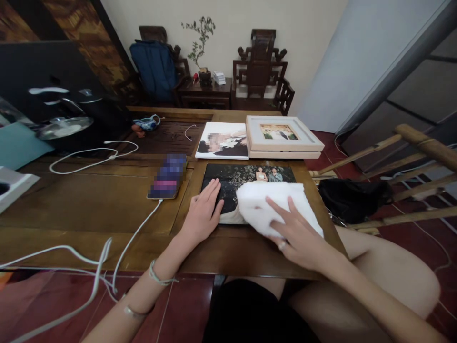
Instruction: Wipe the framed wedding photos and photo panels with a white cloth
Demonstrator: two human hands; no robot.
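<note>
In the head view, a white cloth [254, 206] hides the lower right of a dark photo panel [228, 190] on the wooden table [228, 247], and the phone [167, 176] shows only a pixelated screen. The left hand [202, 209] lies flat over the panel's left edge, thumb apart; the right hand [296, 233] spreads its fingers atop the cloth, its lower digits hard to tell apart.
</note>
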